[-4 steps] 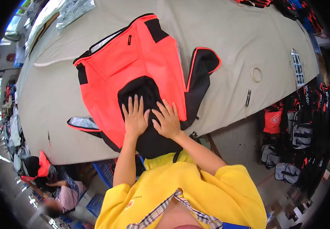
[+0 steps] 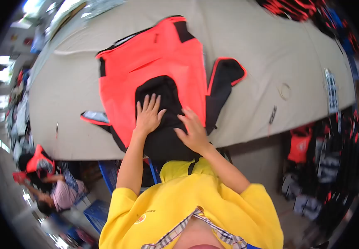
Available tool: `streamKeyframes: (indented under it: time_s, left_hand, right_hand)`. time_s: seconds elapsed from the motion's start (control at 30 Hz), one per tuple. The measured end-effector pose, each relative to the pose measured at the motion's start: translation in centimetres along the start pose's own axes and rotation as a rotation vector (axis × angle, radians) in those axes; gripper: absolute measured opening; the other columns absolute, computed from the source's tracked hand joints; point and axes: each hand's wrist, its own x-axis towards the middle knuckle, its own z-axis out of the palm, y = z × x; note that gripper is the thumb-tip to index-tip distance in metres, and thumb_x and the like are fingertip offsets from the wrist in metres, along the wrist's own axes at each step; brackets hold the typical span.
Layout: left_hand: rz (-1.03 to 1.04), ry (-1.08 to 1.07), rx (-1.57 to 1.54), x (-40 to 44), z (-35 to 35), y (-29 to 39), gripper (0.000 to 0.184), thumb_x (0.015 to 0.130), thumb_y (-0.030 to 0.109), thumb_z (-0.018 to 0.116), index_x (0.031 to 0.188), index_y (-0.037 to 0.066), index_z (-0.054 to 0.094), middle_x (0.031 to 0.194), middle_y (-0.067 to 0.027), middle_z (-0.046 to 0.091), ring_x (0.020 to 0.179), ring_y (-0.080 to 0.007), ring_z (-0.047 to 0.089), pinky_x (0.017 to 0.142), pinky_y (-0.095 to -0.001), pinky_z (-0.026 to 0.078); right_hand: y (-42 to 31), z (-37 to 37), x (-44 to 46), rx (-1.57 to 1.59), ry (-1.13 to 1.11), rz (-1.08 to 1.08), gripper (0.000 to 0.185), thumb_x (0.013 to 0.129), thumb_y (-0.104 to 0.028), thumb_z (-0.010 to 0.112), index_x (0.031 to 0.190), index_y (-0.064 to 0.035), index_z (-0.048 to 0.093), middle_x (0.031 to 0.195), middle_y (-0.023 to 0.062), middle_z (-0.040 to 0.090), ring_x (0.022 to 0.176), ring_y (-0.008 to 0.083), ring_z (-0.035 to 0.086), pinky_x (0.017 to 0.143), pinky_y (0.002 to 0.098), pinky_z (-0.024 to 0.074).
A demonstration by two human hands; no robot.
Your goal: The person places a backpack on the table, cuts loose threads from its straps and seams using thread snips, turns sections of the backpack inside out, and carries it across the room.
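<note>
I see the left hand (image 2: 147, 118) splayed on the bag (image 2: 167, 87). The right hand (image 2: 194, 133) is loosely open there (neither grips anything).

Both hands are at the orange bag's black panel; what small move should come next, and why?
I would probably press the right hand flat and slide it gently outward: the left hand lies palm-down on the orange bag's black panel as a ready anchor, the right is at the panel's edge, and the cloth between them looks slightly rumpled.
</note>
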Motion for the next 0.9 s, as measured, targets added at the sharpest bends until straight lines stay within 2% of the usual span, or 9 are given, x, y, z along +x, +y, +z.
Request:
streamKeyframes:
  time_s: [0.07, 0.13, 0.2, 0.23, 0.3, 0.43, 0.57, 0.7, 0.9]
  left_hand:
    - [-0.09, 0.058, -0.045, -2.5, -6.1, -0.1, 0.052, 0.094, 0.037, 0.061, 0.137, 0.009, 0.055, 0.141, -0.014, 0.052, 0.137, -0.037, 0.042, 0.107, -0.0605, 0.035]
    - [-0.043, 0.214, -0.041, -4.7, -9.9, 1.5, 0.025, 0.086, 0.024, 0.069, 0.103, 0.005, 0.07, 0.111, -0.0141, 0.063, 0.117, -0.037, 0.055, 0.097, -0.053, 0.045]
    - [-0.182, 0.448, -0.031, -8.1, -8.8, 3.2, 0.017, 0.086, 0.021, 0.065, 0.08, 0.006, 0.07, 0.097, -0.0143, 0.063, 0.103, -0.033, 0.059, 0.095, -0.0451, 0.046]
    - [-0.33, 0.16, -0.13, -9.9, -10.5, 4.4, 0.023, 0.089, 0.024, 0.064, 0.094, 0.002, 0.069, 0.11, -0.0152, 0.068, 0.113, -0.0338, 0.059, 0.096, -0.0469, 0.045]
    - [-0.401, 0.299, -0.035, -14.1, -7.3, 7.0, 0.032, 0.092, 0.028, 0.062, 0.112, 0.004, 0.068, 0.127, -0.0145, 0.063, 0.132, -0.0344, 0.05, 0.106, -0.0521, 0.038]
    - [-0.5, 0.321, -0.282, -17.4, -5.9, 9.7, 0.056, 0.098, 0.037, 0.059, 0.144, 0.006, 0.051, 0.153, -0.0156, 0.045, 0.15, -0.0343, 0.028, 0.118, -0.0498, 0.027]
    - [-0.443, 0.32, -0.352, -17.3, -6.4, 7.0, 0.052, 0.097, 0.04, 0.06, 0.136, 0.005, 0.059, 0.148, -0.0152, 0.051, 0.144, -0.0359, 0.038, 0.115, -0.0507, 0.035]
    - [-0.321, 0.303, -0.536, -17.0, -6.8, 3.1, 0.051, 0.099, 0.042, 0.058, 0.13, 0.001, 0.063, 0.139, -0.0179, 0.059, 0.136, -0.0352, 0.049, 0.11, -0.0458, 0.043]
    - [-0.56, 0.626, -1.173, -17.3, -6.9, -1.0, 0.048, 0.107, 0.036, 0.045, 0.131, -0.004, 0.059, 0.133, -0.0225, 0.062, 0.125, -0.0365, 0.058, 0.106, -0.0416, 0.045]
  right_hand:
    - [-2.5, -2.7, -3.7, 0.047, 0.062, 0.023, 0.036, 0.084, -0.014, 0.077, 0.117, -0.0037, 0.066, 0.113, 0.015, 0.068, 0.104, 0.0342, 0.066, 0.092, 0.0406, 0.0524]
    - [-2.4, -7.0, -7.7, 0.265, -0.239, 0.489, 0.025, 0.098, -0.014, 0.062, 0.116, 0.003, 0.065, 0.104, 0.0155, 0.071, 0.096, 0.0237, 0.068, 0.086, 0.0346, 0.0528]
    - [2.1, -8.6, -13.7, 0.26, -0.168, 0.635, 0.027, 0.103, -0.022, 0.057, 0.106, 0.0029, 0.067, 0.092, 0.0077, 0.069, 0.081, 0.0144, 0.064, 0.074, 0.0302, 0.0529]
    - [4.9, -9.6, -15.2, 0.222, -0.273, 0.583, 0.027, 0.104, -0.024, 0.057, 0.1, 0.0017, 0.066, 0.082, 0.0053, 0.066, 0.074, 0.0112, 0.06, 0.067, 0.0274, 0.051]
    - [13.6, -9.7, -20.5, 0.301, -0.374, 0.68, 0.027, 0.104, -0.025, 0.059, 0.1, 0.001, 0.065, 0.08, 0.005, 0.066, 0.07, 0.0102, 0.059, 0.063, 0.0261, 0.0493]
    - [12.9, -6.9, -18.1, 0.381, -0.479, 0.854, 0.029, 0.102, -0.027, 0.061, 0.104, 0.0014, 0.066, 0.083, 0.0061, 0.067, 0.072, 0.0103, 0.06, 0.064, 0.0259, 0.0496]
    - [21.7, 2.6, -14.7, 0.436, -0.938, 0.408, 0.04, 0.1, -0.032, 0.063, 0.122, 0.0018, 0.064, 0.097, 0.0108, 0.07, 0.08, 0.0173, 0.067, 0.068, 0.028, 0.0538]
    - [8.9, 3.3, -4.5, 0.554, -0.714, 0.854, 0.056, 0.096, -0.045, 0.06, 0.132, -0.0016, 0.055, 0.114, 0.0136, 0.062, 0.099, 0.0214, 0.059, 0.082, 0.033, 0.048]
    - [-4.0, 2.1, 9.0, 1.273, -0.343, 0.859, 0.082, 0.091, -0.065, 0.057, 0.147, -0.0067, 0.041, 0.139, 0.0177, 0.049, 0.126, 0.0276, 0.047, 0.103, 0.0406, 0.0392]
